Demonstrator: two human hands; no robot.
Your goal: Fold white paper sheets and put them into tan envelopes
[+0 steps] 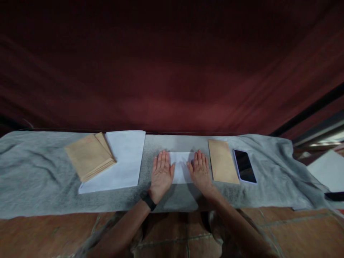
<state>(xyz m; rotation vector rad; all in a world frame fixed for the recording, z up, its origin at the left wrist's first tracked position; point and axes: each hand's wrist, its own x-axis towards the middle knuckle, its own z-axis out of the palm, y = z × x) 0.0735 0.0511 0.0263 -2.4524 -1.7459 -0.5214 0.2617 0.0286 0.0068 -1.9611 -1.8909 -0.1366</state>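
Head view: saw left hand [162,172] laid flat at the left end of a white sheet of paper [181,170], fingers straight and close together, thumb slightly apart. Noted black wristband [148,202] on the same wrist. Saw right hand [200,172] laid flat at the opposite end, fingers straight and slightly parted, thumb angled inward over the paper. Could not tell how firmly pressed. Located paper between both hands, on a long grey cloth [29,172], with side edges hidden by the hands.

Recorded brown envelope [224,162] just beside the right hand; could not tell if touching. Logged smartphone [245,166], dark screen up, just to the right of the envelope, tilted likewise. Found stack of larger white sheets [127,159] to the left of the left hand, near but apart. Saw pile of brown envelopes [90,156] lying askew across the left part of the sheets, loosely fanned. Noted dark red upright surface [172,82] behind the cloth, and terracotta floor tiles [303,225] below the near edge.
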